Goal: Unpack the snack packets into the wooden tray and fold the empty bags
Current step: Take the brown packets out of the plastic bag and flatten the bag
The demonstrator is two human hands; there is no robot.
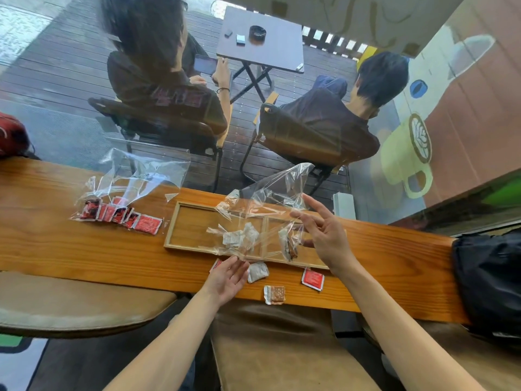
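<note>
A clear plastic bag (267,201) hangs crumpled over the two-compartment wooden tray (194,230). White packets (236,238) and a brown packet (288,245) show through the bag's lower part. My right hand (321,235) is at the bag's right side with its fingers spread straight. My left hand (227,277) lies palm up, its straight fingertips touching the bag's lower corner. Loose on the counter in front of the tray lie a white packet (257,272), a brown cracker packet (275,294) and a red packet (312,279). Another red packet (215,265) peeks out by my left hand.
A second clear bag (135,179) lies open left of the tray with several red packets (112,214) spilling from it. The long wooden counter (56,249) runs along a window. A black bag (490,280) sits at its right end. Two people sit outside the glass.
</note>
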